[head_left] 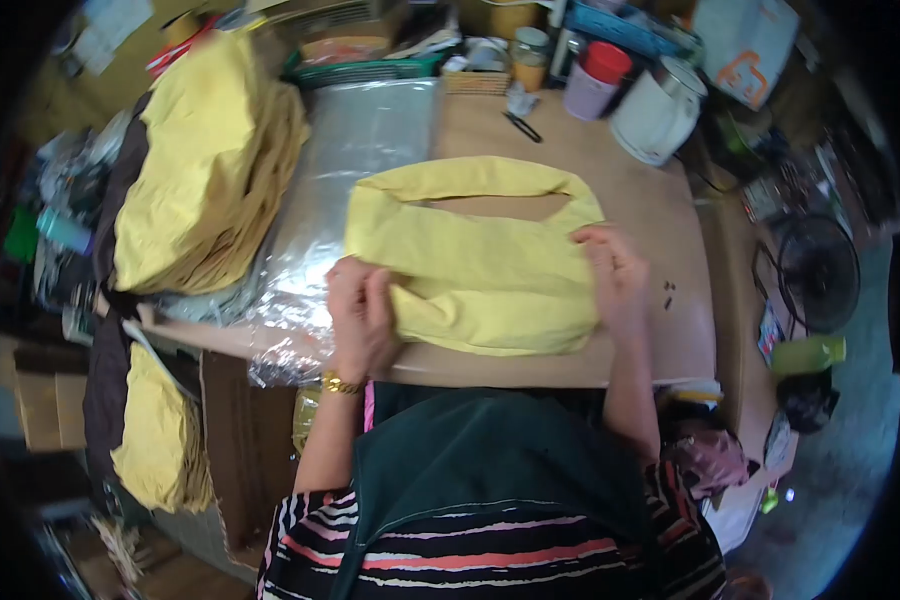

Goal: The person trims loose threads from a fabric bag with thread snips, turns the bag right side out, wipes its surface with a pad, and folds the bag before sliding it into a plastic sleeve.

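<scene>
A yellow cloth bag (490, 255) lies on the tabletop in front of me, its strap looped on the far side. At the bag's lower left edge, my left hand (362, 312) is closed with curled fingers gripping the cloth. My right hand (615, 268) pinches the bag's right edge, just below where the strap joins the body. Creases run across the cloth near my left hand. The fingertips of both hands are partly hidden or slightly blurred.
A tall stack of yellow cloth bags (195, 160) stands on the left. Clear plastic sleeves (365, 140) lie beside it. Toward the back right are a black clip-like tool (523, 127), a red-lidded cup (597, 82) and a white kettle (660, 112). Small dark pieces (669, 295) lie right.
</scene>
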`<state>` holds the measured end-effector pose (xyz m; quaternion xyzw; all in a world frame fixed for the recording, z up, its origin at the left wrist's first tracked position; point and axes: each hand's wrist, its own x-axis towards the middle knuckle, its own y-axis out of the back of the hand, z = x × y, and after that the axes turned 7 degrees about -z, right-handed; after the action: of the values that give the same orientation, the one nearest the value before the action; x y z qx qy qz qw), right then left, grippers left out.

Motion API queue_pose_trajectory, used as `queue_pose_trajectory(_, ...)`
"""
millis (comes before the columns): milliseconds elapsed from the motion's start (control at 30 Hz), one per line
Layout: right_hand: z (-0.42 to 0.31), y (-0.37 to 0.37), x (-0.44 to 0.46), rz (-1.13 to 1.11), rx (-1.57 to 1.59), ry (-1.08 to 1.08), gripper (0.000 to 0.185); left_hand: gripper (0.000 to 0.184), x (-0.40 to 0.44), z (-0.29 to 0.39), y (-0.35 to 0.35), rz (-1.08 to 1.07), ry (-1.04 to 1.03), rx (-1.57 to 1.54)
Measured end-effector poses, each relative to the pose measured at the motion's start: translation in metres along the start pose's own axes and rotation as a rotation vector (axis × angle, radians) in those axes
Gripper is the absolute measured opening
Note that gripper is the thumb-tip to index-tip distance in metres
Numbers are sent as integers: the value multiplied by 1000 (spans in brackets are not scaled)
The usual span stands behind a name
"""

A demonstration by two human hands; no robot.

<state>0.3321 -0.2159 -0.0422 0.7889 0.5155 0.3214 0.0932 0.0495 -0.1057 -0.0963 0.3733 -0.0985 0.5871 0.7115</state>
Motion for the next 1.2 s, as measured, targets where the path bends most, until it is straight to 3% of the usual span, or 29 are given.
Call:
queue_pose_trajectory(33, 15, 24, -10, 51, 72, -157, 10, 9, -5, -9, 2, -8, 59, 22)
queue_pose_trajectory(67, 33, 39, -23, 79, 50, -174, 10, 11, -5, -7, 5, -24, 126, 0)
queue_pose_trajectory(167, 58, 59, -52, 151, 218, -171, 10, 16, -5, -15, 0, -7, 151, 11)
queue_pose_trajectory(267, 41, 30, -57, 170, 286, -49, 11, 21, -5, -18, -5, -38, 173, -11)
queue_pose_trajectory(333, 40, 14, -54, 166, -197, 99, 9, 22, -4, -19, -9, 15, 146, 21)
queue_pose_trajectory(433, 73, -15, -58, 266, -217, 19, 9, 25, -10, -41, -5, 7, 99, 247)
queue_pose_trajectory(467, 79, -11, -53, 268, -211, 19, 9, 25, -10, -42, -2, 6, 97, 253)
queue_pose_trajectory(533, 81, 3, -34, 375, -157, -237, 21, 26, -6, -35, 7, 127, 153, 126)
queue_pose_trajectory(600, 78, 5, -22, 374, -167, -233, 28, 26, -6, -33, 8, 126, 129, 124)
queue_pose_trajectory(667, 94, -3, -18, 402, 134, -287, 31, 24, -9, -43, 9, 132, 200, 19)
queue_pose_trajectory(800, 99, -2, -22, 407, 181, -375, 22, 26, -4, -39, 3, 209, 74, 25)
queue_pose_trajectory(900, 67, -1, -35, 369, 372, -183, 13, 32, -2, -26, 6, 84, 174, 83)
queue_pose_trajectory(933, 57, 1, -39, 339, -42, -16, 14, 35, -3, -26, 4, 72, 174, 97)
queue_pose_trajectory(1000, 58, -1, -47, 296, -454, 145, 17, 38, -6, -30, 4, 53, 177, 112)
queue_pose_trajectory(1067, 73, -5, -56, 268, 285, -360, 22, 38, -7, -35, 8, 5, 229, 7)
queue_pose_trajectory(1200, 65, 6, -44, 399, 305, -329, 26, 38, -5, -22, 9, -46, 214, -163)
